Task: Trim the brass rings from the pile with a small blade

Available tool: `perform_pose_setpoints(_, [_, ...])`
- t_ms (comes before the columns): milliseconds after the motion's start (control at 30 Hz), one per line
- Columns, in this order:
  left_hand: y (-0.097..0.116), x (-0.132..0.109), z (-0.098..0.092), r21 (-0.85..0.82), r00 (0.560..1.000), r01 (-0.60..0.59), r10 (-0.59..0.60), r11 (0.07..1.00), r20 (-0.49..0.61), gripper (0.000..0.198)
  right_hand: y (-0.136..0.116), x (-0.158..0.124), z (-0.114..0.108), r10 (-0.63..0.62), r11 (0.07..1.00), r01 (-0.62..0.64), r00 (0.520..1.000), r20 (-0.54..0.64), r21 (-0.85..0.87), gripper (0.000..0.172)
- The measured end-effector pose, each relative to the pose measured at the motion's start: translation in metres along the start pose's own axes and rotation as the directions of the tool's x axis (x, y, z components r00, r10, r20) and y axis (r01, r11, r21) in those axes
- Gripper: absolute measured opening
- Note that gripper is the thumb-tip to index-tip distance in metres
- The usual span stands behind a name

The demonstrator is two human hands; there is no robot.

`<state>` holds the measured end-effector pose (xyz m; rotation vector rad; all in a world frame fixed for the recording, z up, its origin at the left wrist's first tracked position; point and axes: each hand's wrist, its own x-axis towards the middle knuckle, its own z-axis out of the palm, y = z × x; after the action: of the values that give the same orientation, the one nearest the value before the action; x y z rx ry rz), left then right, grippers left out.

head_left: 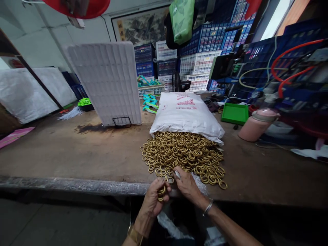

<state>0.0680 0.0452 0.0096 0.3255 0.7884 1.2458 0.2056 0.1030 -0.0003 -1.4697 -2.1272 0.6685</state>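
A heap of gold-coloured rings (181, 150) spills over the table from the mouth of a white woven sack (187, 111). My left hand (153, 200) is just off the table's front edge, its fingers curled around a few gold rings (161, 193). At the near side of the heap, my right hand (189, 186) is closed with thumb and fingers together. A small pale, pointed object (177, 174) shows at its fingertips; its kind is unclear. One loose ring (170, 180) lies between the two hands.
Behind stands a ribbed white panel (107, 82) on a black wire holder. On the right are a green tray (234, 113) and a pink bottle (257, 125). Stacked blue and white crates (200, 65) fill the back. A plastic-wrapped edge (77, 184) runs along the table's front.
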Motion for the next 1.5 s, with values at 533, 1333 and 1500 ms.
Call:
perform_pose_setpoints(533, [0.006, 0.027, 0.022, 0.555, 0.970, -0.178, 0.239, 0.813, -0.040, 0.030, -0.003, 0.006, -0.028, 0.092, 0.879, -0.121, 0.992, 0.084, 0.462, 0.030])
perform_pose_setpoints(1333, [-0.012, 0.016, 0.026, 0.758, 0.857, -0.474, 0.434, 0.449, 0.279, 0.014, 0.004, -0.001, -0.023, 0.275, 0.741, -0.255, 0.959, 0.065, 0.621, 0.014])
perform_pose_setpoints(1500, [-0.015, 0.014, 0.023, 0.749, 0.849, -0.508, 0.395, 0.426, 0.351, 0.016, -0.001, -0.011, -0.019, 0.326, 0.525, -0.410, 0.906, 0.269, 0.745, 0.014])
